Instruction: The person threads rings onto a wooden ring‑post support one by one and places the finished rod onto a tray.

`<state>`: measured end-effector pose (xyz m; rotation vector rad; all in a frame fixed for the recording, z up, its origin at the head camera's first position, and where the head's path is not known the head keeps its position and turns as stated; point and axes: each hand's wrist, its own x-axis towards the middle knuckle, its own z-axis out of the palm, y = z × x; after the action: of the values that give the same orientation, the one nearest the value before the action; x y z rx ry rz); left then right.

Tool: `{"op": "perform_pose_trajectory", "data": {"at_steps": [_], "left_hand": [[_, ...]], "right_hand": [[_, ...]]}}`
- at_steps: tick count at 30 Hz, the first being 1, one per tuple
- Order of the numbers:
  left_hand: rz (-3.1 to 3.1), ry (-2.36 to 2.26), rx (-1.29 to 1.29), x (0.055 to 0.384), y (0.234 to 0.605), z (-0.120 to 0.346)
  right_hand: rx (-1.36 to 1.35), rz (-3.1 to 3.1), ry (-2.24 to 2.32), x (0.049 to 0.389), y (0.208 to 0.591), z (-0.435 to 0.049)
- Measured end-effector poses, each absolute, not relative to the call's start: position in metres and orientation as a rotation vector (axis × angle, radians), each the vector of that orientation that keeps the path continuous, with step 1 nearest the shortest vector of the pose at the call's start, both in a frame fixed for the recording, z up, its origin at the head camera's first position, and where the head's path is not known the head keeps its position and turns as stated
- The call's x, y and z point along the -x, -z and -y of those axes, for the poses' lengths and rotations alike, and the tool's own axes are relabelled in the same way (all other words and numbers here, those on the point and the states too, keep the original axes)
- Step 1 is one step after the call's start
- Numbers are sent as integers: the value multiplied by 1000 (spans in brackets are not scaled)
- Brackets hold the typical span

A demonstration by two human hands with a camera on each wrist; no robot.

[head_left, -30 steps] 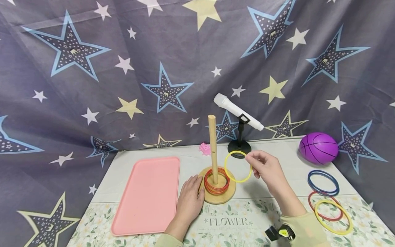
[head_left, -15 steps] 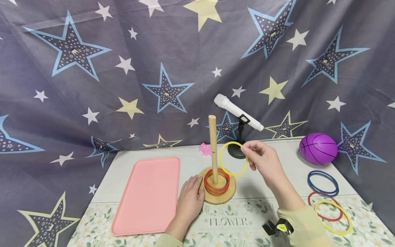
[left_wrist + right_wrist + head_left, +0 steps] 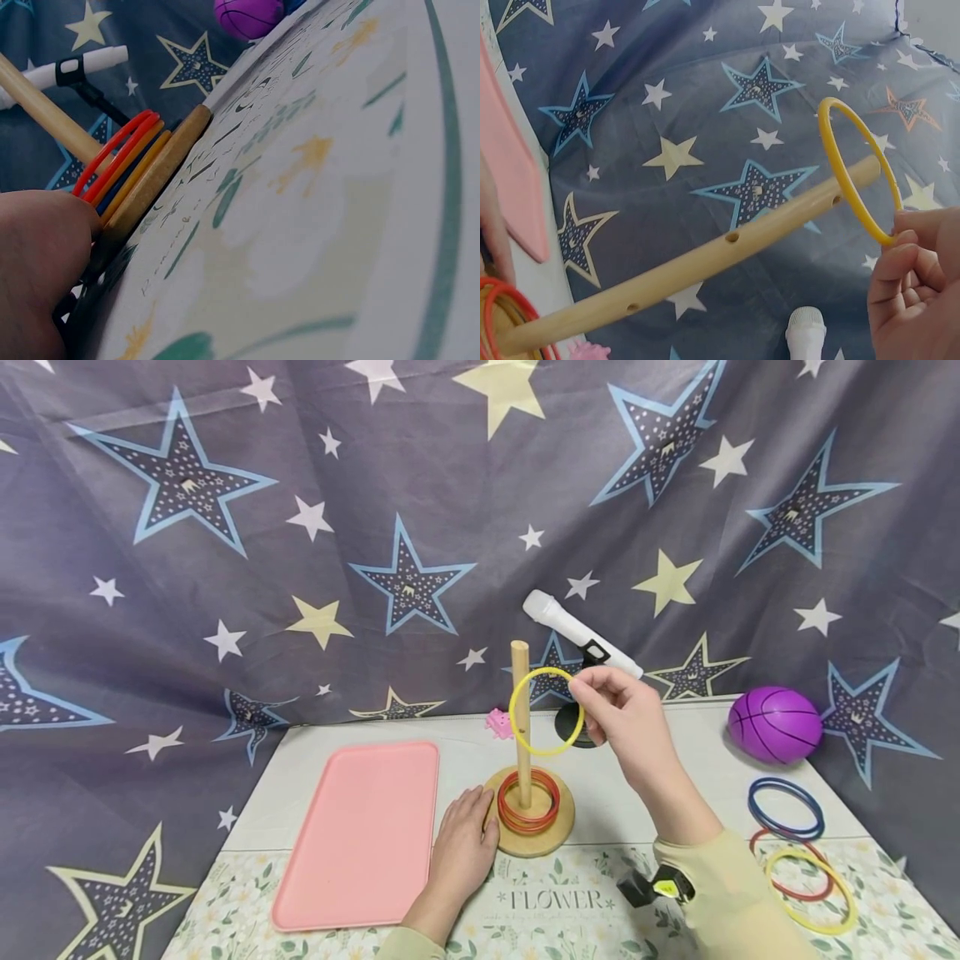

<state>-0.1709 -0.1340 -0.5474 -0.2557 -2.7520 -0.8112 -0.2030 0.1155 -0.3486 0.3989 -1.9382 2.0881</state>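
My right hand point(image 3: 618, 714) pinches a thin yellow ring point(image 3: 547, 752) between thumb and fingertips, beside the upper part of a wooden peg point(image 3: 518, 662). From the right wrist, the peg's tip shows through the yellow ring point(image 3: 845, 187); whether the ring encircles it I cannot tell. My left hand point(image 3: 459, 847) lies with extended fingers against the left edge of the round wooden base point(image 3: 557, 837). Around the peg's foot sits a stack of rings point(image 3: 527, 828). In the left wrist view red rings point(image 3: 124, 154) top the stack, with yellow and blue ones below.
A pink tray point(image 3: 360, 835) lies left of my left hand. Behind the peg are a white microphone point(image 3: 573, 627) on a black stand and a small pink object point(image 3: 498, 723). At right are a purple ball point(image 3: 775, 725), blue rings point(image 3: 821, 814), a red ring point(image 3: 780, 889) and another yellow ring point(image 3: 851, 902).
My right hand has raised the yellow ring and carried it left, so it now overlaps the upper peg in the head view. The left hand stays at the base.
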Motion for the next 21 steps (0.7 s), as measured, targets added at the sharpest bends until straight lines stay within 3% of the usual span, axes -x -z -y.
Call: {"op": "perform_pose_trajectory", "data": {"at_steps": [21], "left_hand": [[2727, 838, 274, 169, 547, 135]], "right_hand": [[-433, 1685, -2154, 218, 324, -77]]}}
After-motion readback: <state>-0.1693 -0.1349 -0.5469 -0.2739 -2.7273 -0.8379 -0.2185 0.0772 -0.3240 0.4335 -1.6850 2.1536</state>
